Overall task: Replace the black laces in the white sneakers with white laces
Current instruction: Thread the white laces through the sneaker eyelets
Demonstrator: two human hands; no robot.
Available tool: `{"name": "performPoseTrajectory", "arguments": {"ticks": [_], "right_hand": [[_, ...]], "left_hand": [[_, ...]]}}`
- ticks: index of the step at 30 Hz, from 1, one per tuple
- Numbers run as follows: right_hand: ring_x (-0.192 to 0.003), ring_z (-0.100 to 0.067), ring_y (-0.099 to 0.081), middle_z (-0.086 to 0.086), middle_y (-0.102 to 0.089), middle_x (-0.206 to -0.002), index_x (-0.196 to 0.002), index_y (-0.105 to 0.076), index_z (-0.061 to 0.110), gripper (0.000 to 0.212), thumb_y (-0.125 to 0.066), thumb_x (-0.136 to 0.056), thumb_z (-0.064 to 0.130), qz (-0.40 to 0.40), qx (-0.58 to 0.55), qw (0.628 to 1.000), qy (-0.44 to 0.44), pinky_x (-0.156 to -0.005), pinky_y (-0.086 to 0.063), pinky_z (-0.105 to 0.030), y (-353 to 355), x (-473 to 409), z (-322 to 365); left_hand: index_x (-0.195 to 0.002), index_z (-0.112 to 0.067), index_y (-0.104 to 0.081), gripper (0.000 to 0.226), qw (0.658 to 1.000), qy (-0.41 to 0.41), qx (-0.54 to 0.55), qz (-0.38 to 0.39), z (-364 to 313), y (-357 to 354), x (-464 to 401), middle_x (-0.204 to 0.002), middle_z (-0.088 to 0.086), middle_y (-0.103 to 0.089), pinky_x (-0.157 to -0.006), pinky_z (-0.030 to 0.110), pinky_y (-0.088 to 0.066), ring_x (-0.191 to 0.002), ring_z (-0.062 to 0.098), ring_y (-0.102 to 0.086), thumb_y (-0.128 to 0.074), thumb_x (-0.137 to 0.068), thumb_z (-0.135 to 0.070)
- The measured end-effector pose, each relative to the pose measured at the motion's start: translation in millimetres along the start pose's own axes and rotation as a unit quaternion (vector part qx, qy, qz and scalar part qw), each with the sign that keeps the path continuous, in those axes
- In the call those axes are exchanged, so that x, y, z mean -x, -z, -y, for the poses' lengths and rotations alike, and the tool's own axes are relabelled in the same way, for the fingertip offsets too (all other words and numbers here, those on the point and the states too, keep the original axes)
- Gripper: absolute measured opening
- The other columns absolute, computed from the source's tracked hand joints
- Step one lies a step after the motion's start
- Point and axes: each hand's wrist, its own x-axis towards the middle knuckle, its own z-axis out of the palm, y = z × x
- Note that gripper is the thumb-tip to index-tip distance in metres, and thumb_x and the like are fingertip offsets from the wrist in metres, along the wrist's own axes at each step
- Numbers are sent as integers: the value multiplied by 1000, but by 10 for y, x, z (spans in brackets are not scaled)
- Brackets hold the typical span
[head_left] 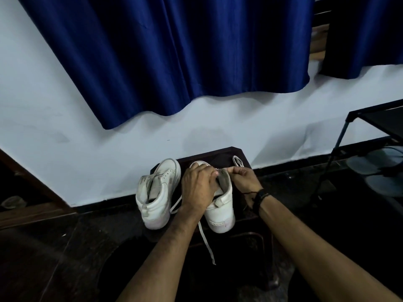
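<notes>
Sneakers stand side by side on a dark surface (237,152) against the white wall. With the right sneaker (220,205) as landmark: the left sneaker (157,192) stands just beside it, unlaced as far as can be seen. The left hand (198,188) lies curled over the right sneaker's front, gripping it. The right hand (244,178), at its far side, pinches a white lace (207,243) end above the tongue. The lace trails down toward the viewer. Another white lace (238,160) lies coiled behind it. No readable writing shows.
</notes>
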Motion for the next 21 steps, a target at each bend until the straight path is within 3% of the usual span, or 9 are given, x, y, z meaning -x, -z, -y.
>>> {"name": "performPoseTrajectory", "arguments": {"ticks": [6,8,11,13,14,16,18,19,21], "right_hand": [[-98,-22,-65,1,-70,-93,-77,-65,25,18,-58,-94,22,-59,136,989,29,-95,-50,-41,46,-217,-128],[-102,-33,-65,-11,-68,-95,-78,-61,19,23,-52,-97,12,-130,-33,991,1,-90,-53,-43,107,-199,-46],[-79,-28,-65,-15,-60,-87,-83,-49,11,23,-38,-101,2,-138,-418,898,-12,-69,-58,-37,300,-103,219],[-57,-13,-55,-8,-53,-77,-86,-47,13,24,-33,-100,1,-103,-431,897,10,-52,-54,-26,454,16,424],[-48,-8,-47,-6,-50,-74,-85,-48,14,25,-33,-99,-1,-82,-349,933,32,-45,-46,-20,526,46,473],[-50,-4,-47,-3,-55,-80,-87,-54,16,18,-45,-98,6,-46,49,992,105,-49,-40,-17,586,97,522],[-77,-13,-59,-4,-63,-95,-96,-59,18,8,-58,-94,26,30,443,884,148,-67,-43,-25,590,73,449],[-88,-19,-62,-5,-66,-99,-99,-63,19,14,-59,-93,30,62,540,827,142,-73,-43,-28,594,59,422],[-83,-7,-65,3,-71,-89,-93,-71,24,15,-55,-93,21,91,508,839,174,-74,-44,-25,571,112,500]], "left_hand": [[-84,-22,-70,6,1000,-3,5,-19,7,-9,2,-87,-6,-70,-76,39,-46,-88,21,-57,-66,-85,-26],[-85,-23,-70,7,1000,-1,3,-18,15,-19,9,-88,-8,-70,-76,40,-46,-89,22,-57,-65,-85,-28],[-85,-24,-70,5,1000,0,3,-19,9,-14,6,-88,-9,-70,-77,41,-47,-88,20,-57,-66,-83,-26],[-84,-24,-69,3,1000,4,3,-21,8,-18,7,-87,-9,-69,-76,40,-46,-88,20,-56,-68,-82,-25],[-83,-24,-69,3,1000,6,2,-22,5,-22,10,-87,-9,-68,-76,40,-46,-87,20,-56,-68,-81,-25],[-82,-25,-68,3,1000,9,-6,-23,9,-27,9,-87,-9,-68,-77,39,-44,-87,19,-55,-69,-81,-27],[-83,-26,-68,4,1000,9,-14,-21,13,-30,0,-87,-10,-68,-78,36,-41,-88,18,-55,-69,-81,-29],[-83,-26,-68,5,1000,9,-17,-21,8,-27,3,-88,-10,-68,-78,35,-39,-88,18,-56,-69,-81,-30],[-86,-26,-68,10,999,16,-19,-36,-2,-12,16,-90,-10,-66,-79,35,-39,-89,19,-55,-72,-78,-30]]}}
